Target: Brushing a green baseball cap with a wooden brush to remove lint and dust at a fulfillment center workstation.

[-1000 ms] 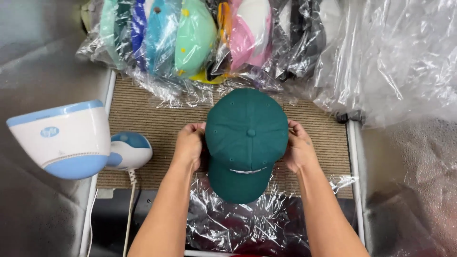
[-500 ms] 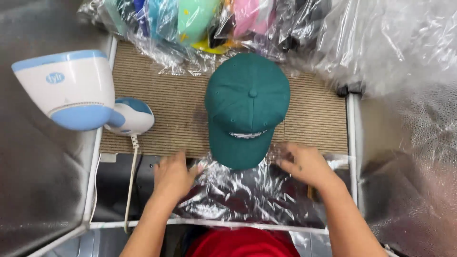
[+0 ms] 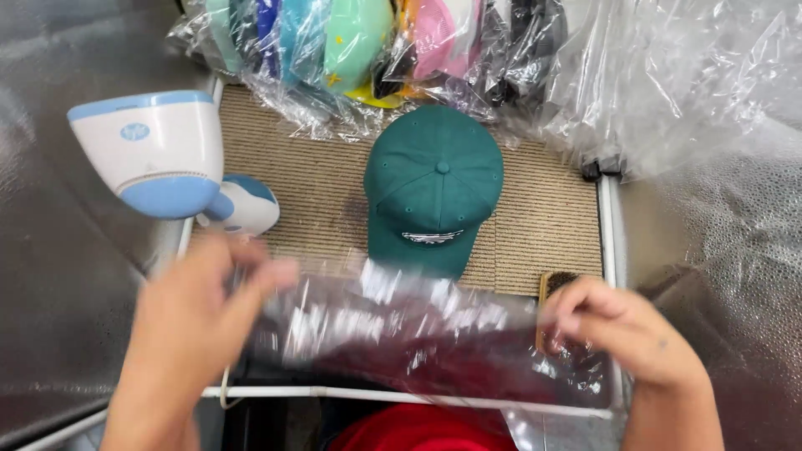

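Now both hands hold a clear plastic bag (image 3: 418,334) stretched across the near edge: left hand (image 3: 196,313) blurred, fingers closed on its left end, right hand (image 3: 622,330) pinching its right end. Green cap (image 3: 434,188) lies just beyond on the ribbed mat (image 3: 551,217), brim toward the bag, not touched. Far side: bagged caps (image 3: 368,50) in a row. Left: white-and-blue steamer (image 3: 154,150). A brush (image 3: 553,284) sits by the right hand, partly hidden behind the bag
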